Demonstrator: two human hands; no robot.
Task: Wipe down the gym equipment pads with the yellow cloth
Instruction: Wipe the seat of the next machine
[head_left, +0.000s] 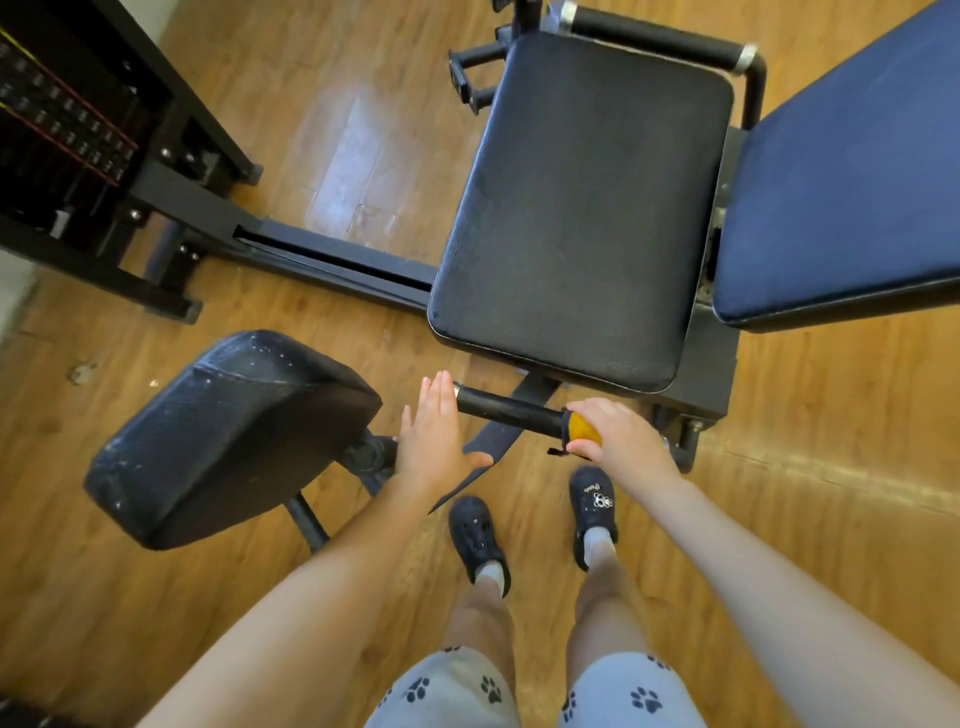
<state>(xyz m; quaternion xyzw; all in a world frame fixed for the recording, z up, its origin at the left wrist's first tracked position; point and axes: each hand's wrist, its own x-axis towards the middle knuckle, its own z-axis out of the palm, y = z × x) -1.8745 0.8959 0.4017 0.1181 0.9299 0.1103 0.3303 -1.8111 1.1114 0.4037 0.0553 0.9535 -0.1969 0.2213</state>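
Observation:
My right hand (618, 434) grips the yellow cloth (583, 428), wrapped around the right end of a black foam handle bar (506, 410) below the seat. My left hand (434, 436) is flat and open, fingers together, hovering at the bar's left end and holding nothing. The black seat pad (582, 208) lies above the bar. A dark blue back pad (852, 176) sits to its right. A worn black leg pad (228, 436) stands at lower left, beside my left hand.
A weight stack frame (78, 135) stands at upper left, joined to the seat by a floor rail (332, 265). Another padded handle (660, 39) runs behind the seat. My feet (535, 525) stand on the wooden floor just below the bar.

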